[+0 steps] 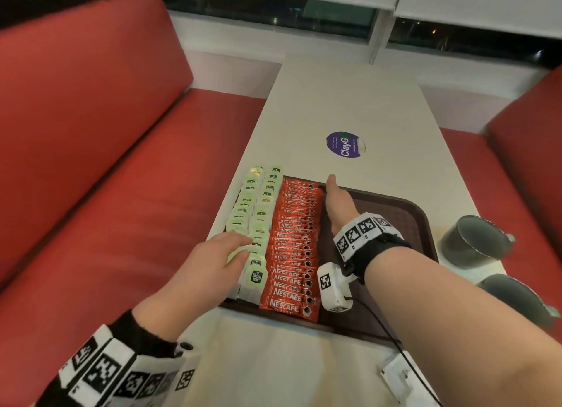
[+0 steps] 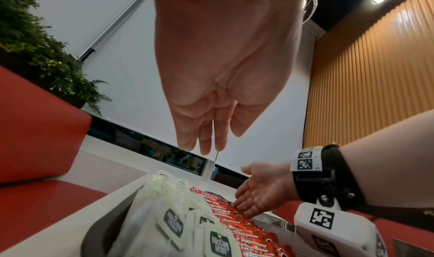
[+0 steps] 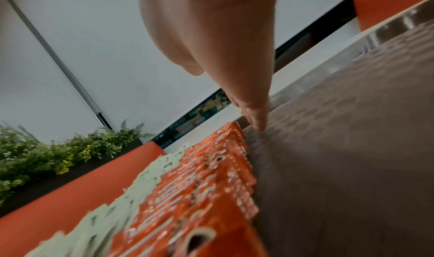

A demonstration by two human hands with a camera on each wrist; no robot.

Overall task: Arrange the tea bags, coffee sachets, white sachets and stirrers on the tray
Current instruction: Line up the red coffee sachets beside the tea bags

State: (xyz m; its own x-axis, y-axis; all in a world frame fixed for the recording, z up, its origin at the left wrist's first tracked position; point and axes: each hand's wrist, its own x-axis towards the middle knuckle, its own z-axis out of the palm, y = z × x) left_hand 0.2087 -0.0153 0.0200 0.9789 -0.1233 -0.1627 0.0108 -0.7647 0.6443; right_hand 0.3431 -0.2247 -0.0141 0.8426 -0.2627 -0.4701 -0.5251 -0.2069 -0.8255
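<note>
A brown tray [image 1: 395, 218] sits on the white table. Two columns of pale green tea bags [image 1: 258, 218] fill its left side, with a column of red coffee sachets [image 1: 295, 242] beside them. My left hand [image 1: 240, 248] reaches in from the left, its straight fingers at the near tea bags [image 2: 178, 224]; whether they touch, I cannot tell. My right hand [image 1: 333, 193] stands on edge on the bare tray floor [image 3: 340, 149], its straight fingers [image 3: 254, 118] along the right side of the coffee sachets [image 3: 206, 196]. Neither hand [image 2: 211, 131] holds anything. No stirrers are in view.
Two dark mugs [image 1: 474, 242] [image 1: 514, 297] stand on the table right of the tray. A purple round sticker [image 1: 342, 145] lies beyond it. White packets [image 1: 398, 376] lie at the near right edge. Red sofas [image 1: 91, 163] flank the table.
</note>
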